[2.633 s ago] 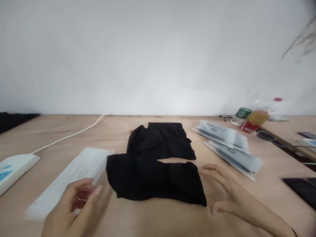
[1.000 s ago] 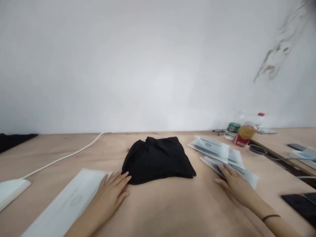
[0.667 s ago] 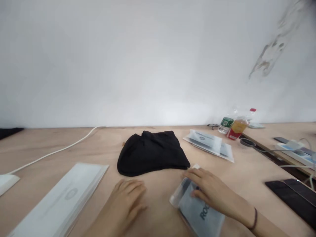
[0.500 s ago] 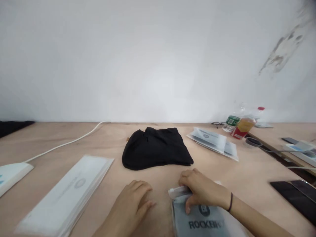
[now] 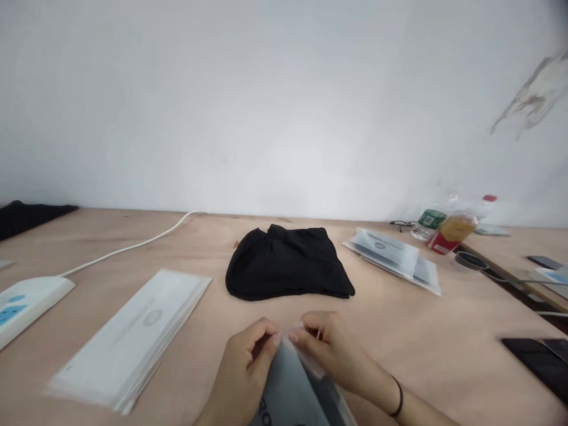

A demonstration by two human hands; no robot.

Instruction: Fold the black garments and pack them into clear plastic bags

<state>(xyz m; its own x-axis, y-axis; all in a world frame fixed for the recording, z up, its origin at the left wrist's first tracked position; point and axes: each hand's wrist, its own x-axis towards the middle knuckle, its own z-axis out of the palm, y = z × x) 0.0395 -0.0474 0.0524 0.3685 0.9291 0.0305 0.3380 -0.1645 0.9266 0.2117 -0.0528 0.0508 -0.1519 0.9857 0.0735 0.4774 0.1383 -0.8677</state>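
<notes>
Both hands meet at the top end of a frosted zip bag (image 5: 290, 384) with dark lettering, tilted up near the front of the table. My left hand (image 5: 248, 367) pinches its top edge between thumb and fingers. Close beside it, my right hand (image 5: 335, 349), with a dark band at the wrist, pinches the edge too, near the slider end. Something dark shows through the bag on its right side. Beyond the hands lies a folded black cloth item (image 5: 288, 263), touched by neither hand.
A stack of flat frosted bags (image 5: 128, 340) lies on the left, by a white power strip (image 5: 31, 302) with a cable. At right are more printed bags (image 5: 393, 257), a water bottle (image 5: 430, 222), a red-and-yellow drink carton (image 5: 452, 231), a tape roll (image 5: 471, 260) and a dark phone-like object (image 5: 539, 361).
My right hand has lifted the bag off the table and moved it left. My left hand, open before, has closed on its edge. The view has shifted slightly left.
</notes>
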